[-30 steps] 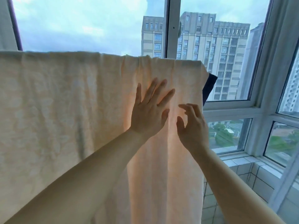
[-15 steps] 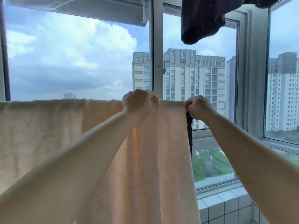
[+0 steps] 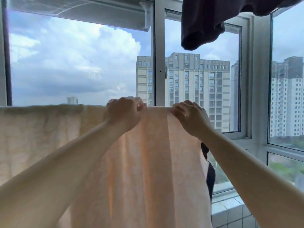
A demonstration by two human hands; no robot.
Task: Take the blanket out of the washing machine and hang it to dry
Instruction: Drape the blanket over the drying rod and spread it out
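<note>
A pale peach blanket [image 3: 49,137] hangs draped over a horizontal line or rail that it hides, spanning from the left edge to past the middle of the view. My left hand [image 3: 123,112] grips its top fold with closed fingers. My right hand [image 3: 189,116] pinches the top edge near the blanket's right end, fingers curled on the cloth. Both arms reach up and forward. The blanket falls in vertical folds below my hands.
A dark garment [image 3: 202,25] hangs from above at the top right. Another dark cloth [image 3: 210,176] shows behind the blanket's right edge. Large windows [image 3: 79,63] stand right behind, with a tiled sill [image 3: 230,209] at the lower right.
My hands went from lying flat on the blanket's face up to its top edge and closed on it. The view tilted upward. My right hand now sits a little further right.
</note>
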